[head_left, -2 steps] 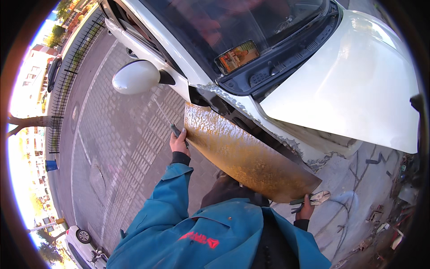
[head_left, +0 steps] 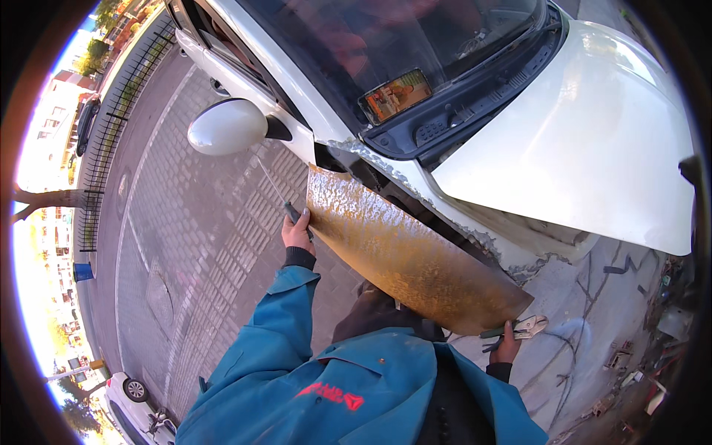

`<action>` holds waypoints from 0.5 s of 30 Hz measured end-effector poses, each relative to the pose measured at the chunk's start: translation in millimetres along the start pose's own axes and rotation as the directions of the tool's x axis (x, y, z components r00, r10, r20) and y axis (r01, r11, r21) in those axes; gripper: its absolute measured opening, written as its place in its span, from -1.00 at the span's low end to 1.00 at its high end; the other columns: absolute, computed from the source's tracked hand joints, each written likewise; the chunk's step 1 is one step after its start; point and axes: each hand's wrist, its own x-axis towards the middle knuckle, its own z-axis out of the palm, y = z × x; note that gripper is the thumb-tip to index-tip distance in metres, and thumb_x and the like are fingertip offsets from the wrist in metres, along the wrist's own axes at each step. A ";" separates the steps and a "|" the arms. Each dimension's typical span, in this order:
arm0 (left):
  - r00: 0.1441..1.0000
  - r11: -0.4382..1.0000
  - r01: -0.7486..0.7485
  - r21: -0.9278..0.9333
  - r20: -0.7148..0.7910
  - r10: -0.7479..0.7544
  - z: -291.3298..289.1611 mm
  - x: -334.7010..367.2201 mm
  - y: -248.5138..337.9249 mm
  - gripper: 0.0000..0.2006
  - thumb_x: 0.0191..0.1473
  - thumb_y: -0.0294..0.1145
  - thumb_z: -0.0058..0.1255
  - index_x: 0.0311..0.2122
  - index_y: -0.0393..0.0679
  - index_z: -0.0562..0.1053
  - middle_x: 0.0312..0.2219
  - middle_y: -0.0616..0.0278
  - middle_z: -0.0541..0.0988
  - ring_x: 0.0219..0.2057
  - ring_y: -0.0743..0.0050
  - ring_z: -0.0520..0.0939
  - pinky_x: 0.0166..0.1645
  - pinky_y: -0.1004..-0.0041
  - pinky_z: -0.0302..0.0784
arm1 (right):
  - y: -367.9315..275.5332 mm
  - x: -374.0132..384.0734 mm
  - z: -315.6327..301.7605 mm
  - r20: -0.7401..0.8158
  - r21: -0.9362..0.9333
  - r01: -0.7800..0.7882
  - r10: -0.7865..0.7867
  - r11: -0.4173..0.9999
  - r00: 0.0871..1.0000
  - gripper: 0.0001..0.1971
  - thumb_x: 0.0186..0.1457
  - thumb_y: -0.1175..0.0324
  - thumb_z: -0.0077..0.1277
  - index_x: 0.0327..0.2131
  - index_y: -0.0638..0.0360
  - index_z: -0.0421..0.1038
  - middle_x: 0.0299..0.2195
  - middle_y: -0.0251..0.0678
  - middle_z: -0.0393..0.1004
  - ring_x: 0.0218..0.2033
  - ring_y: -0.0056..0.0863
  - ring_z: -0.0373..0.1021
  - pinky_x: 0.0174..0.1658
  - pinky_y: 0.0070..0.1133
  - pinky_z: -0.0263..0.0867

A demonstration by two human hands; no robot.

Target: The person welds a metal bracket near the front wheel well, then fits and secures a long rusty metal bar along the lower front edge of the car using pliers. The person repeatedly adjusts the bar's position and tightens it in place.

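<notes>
A curved, rust-mottled metal sheet [head_left: 415,259] spans the space between my hands, along the open fender area of a white car [head_left: 293,63]. My left hand [head_left: 297,233] is closed round the dark handle of a screwdriver [head_left: 290,211], its thin shaft pointing away toward the side mirror. That hand is at the sheet's left edge; whether it also grips the sheet is unclear. At the lower right corner, my right hand [head_left: 506,347] is wrapped round locking pliers [head_left: 531,325] with dark handles. The pliers' jaws point right, and much of their body is hidden by the fingers.
The white bonnet [head_left: 571,141] is raised at an angle on the right. The side mirror [head_left: 228,127] juts out ahead of my left hand. A phone [head_left: 394,96] rests by the windscreen. Scraps and debris [head_left: 630,356] litter the ground at far right.
The sheet's far left corner has shifted very slightly toward the car. Both hands keep the same grips.
</notes>
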 end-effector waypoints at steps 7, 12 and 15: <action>0.999 0.998 0.038 -0.040 -0.016 -0.039 33.8 39.6 -5.8 -0.83 0.19 -0.47 0.31 -0.28 -0.12 0.47 -0.45 0.48 0.49 -0.44 0.64 0.46 -0.35 0.51 0.36 | -28.7 8.9 34.2 -0.001 -0.014 0.059 -0.059 0.998 0.998 -0.52 0.30 0.32 0.17 0.21 0.32 0.37 0.11 -0.21 0.49 0.06 -0.34 0.43 0.16 -0.37 0.34; 0.997 0.996 0.079 -0.039 0.025 -0.078 33.3 54.1 -9.4 -0.82 0.18 -0.49 0.32 -0.27 -0.15 0.48 -0.40 0.41 0.55 -0.36 0.56 0.54 -0.19 0.47 0.46 | -37.9 13.9 44.0 0.001 -0.045 0.046 -0.046 0.998 0.999 -0.49 0.30 0.32 0.17 0.22 0.36 0.33 0.13 -0.18 0.47 0.06 -0.33 0.42 0.15 -0.37 0.35; 0.992 0.992 0.123 -0.015 0.042 -0.123 31.0 55.6 -9.5 -0.82 0.16 -0.49 0.32 -0.28 -0.14 0.47 -0.43 0.42 0.54 -0.39 0.57 0.52 -0.24 0.47 0.43 | -38.9 11.5 48.4 -0.011 -0.062 0.058 -0.059 0.996 0.998 -0.48 0.30 0.31 0.17 0.22 0.40 0.33 0.12 -0.14 0.48 0.05 -0.31 0.43 0.15 -0.35 0.36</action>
